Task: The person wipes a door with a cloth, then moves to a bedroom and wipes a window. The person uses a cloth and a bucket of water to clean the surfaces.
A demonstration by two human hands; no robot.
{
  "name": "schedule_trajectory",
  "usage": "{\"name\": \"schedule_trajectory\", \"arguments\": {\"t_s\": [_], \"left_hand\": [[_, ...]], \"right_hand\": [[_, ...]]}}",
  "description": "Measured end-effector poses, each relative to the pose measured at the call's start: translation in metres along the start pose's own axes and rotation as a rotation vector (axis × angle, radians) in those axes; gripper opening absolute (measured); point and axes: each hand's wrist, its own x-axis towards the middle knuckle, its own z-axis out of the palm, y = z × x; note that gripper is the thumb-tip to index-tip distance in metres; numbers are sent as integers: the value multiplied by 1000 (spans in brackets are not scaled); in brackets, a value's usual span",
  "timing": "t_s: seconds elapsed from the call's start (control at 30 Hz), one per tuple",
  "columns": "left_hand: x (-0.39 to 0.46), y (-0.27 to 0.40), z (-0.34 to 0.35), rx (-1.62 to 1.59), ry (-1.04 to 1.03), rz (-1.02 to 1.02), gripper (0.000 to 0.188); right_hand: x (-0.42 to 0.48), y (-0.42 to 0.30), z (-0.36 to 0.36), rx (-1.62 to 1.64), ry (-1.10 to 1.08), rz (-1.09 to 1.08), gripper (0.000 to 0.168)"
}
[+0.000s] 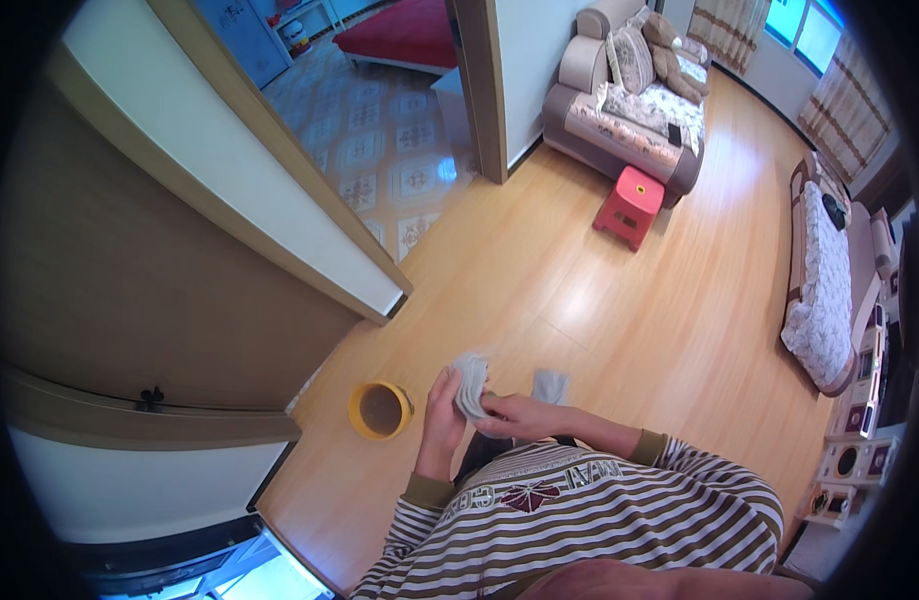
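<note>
A folded grey cloth [470, 384] is held between both hands in front of the striped shirt. My left hand [444, 412] grips its left side, with the thumb on the cloth. From the right, my right hand [516, 416] has its fingers closed on the cloth's lower right edge. Something small and green shows beside the right fingers; what it is cannot be told. Beyond the right wrist a second grey cloth [551, 385] appears near the floor, partly hidden by the forearm. A yellow bucket [405, 411] with murky liquid stands on the floor left of my left hand.
The wood floor [519, 300] runs up to a red plastic stool [630, 206] beside a sofa [579, 135]. A doorway at upper left leads to a tiled room with a bed [399, 34]. Brown door [152, 247] at left; another covered sofa [823, 285] at right.
</note>
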Motion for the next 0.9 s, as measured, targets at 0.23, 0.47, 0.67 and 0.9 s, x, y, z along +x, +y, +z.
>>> {"name": "schedule_trajectory", "arguments": {"t_s": [0.23,0.47,0.67,0.9], "left_hand": [[51,36,-7,423,-157,296,19],[114,76,9,1113,-201,571,31],[186,97,21,1120,-199,501,39],[306,115,54,1015,-56,377,45]], "right_hand": [[39,34,-56,466,247,-19,63],[89,12,-96,529,188,38,56],[140,61,-169,685,326,-11,36],[208,87,-298,752,371,113,21]]}}
